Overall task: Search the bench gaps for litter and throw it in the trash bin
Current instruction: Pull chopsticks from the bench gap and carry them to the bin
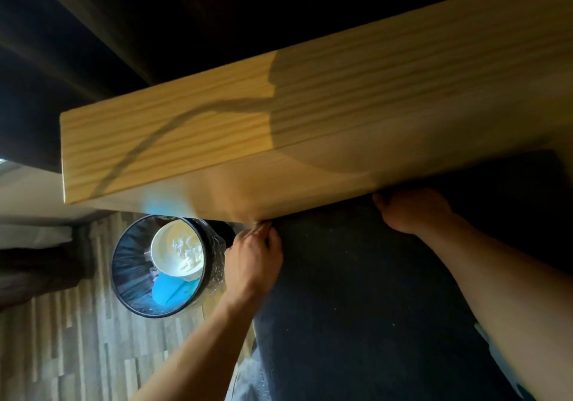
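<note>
- Big pale wooden board (310, 115) runs slantwise across the view, grain lit on its left half, shadow over the right.
- Below it, the dark cushion (387, 292) of the bench fills the lower right, specked with tiny crumbs, its top edge meeting the board along a narrow gap (325, 206).
- Striped wood-look floor (62, 338) stretches out at lower left.
- The trash bin (161, 265) stands on that floor just left of the cushion, round and black, lined with a clear bag.
- Inside the bin lies a white bowl (178, 251) on top of something blue (170, 292).
- Right hand (409, 211) is pressed up at the gap, fingers tucked out of sight under the board's edge; whether it grips anything, I cannot tell.
- Left hand (254, 258) sits at the gap's left end, right beside the bin, fingertips bunched together in a pinch at the board's edge.
- Any litter between those fingertips is too small and blurred to make out.
</note>
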